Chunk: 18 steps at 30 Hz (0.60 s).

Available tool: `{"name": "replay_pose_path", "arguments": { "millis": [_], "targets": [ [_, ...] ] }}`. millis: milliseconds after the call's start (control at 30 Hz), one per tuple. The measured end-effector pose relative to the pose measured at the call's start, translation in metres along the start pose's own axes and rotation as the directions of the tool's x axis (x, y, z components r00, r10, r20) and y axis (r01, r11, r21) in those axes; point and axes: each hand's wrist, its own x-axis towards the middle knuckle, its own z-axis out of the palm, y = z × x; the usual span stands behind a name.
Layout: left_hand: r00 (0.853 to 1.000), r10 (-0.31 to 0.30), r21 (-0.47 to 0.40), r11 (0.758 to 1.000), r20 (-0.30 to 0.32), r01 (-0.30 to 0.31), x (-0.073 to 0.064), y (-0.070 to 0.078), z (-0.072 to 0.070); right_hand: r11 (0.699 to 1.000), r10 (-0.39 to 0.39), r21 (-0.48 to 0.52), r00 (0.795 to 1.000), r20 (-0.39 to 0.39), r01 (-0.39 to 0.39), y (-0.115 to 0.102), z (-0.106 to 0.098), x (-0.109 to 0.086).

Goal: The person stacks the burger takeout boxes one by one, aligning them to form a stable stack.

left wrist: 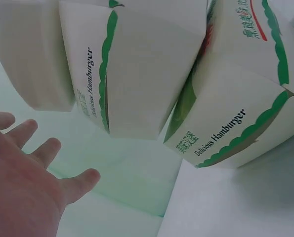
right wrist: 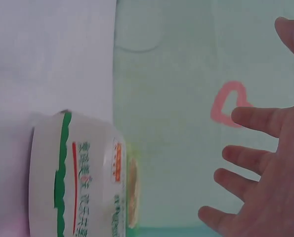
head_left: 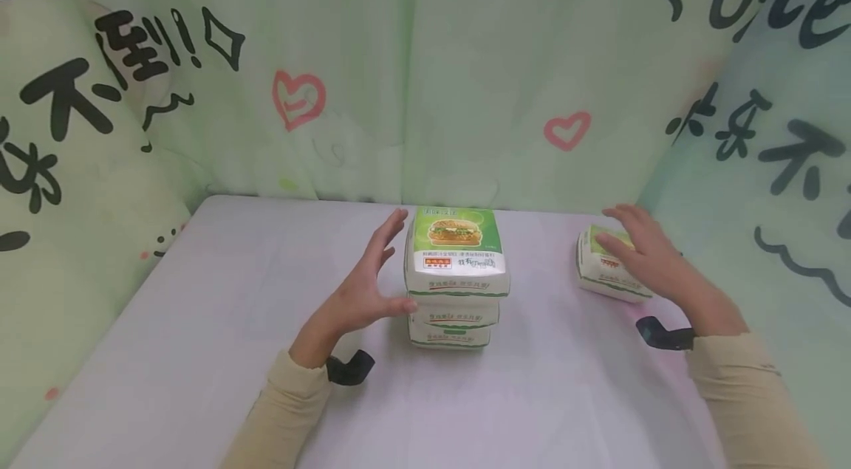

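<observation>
Three white-and-green hamburger boxes stand stacked at the table's middle: the top box (head_left: 459, 266) has a burger picture on its lid, over the middle box (head_left: 462, 312) and the bottom box (head_left: 448, 337). My left hand (head_left: 359, 295) is at the stack's left side, fingers spread and thumb toward it; the left wrist view shows a gap between this hand (left wrist: 23, 182) and the boxes. Above a single hamburger box (head_left: 605, 269) on the right hovers my right hand (head_left: 648, 255). In the right wrist view its spread fingers are apart from that box (right wrist: 87, 177).
A white-covered table (head_left: 219, 321) carries the boxes. Behind it hangs a pale green curtain (head_left: 465, 70) with pink hearts, and printed side walls stand left and right. The single box lies near the table's right edge, well apart from the stack.
</observation>
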Motion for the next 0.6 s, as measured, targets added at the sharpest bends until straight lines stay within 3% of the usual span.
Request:
{"name": "replay_pose_path", "arguments": {
  "millis": [233, 600],
  "targets": [
    [0.999, 0.032, -0.033, 0.999, 0.001, -0.032, 0.001, -0.004, 0.004, 0.993, 0.056, -0.101, 0.998, 0.015, -0.054, 0.042, 0.006, 0.001],
    [0.998, 0.066, -0.027, 0.997, 0.006, -0.065, 0.006, -0.011, 0.008, 0.972, 0.149, -0.198, 0.985, 0.082, -0.13, 0.075, 0.018, 0.003]
  ]
}}
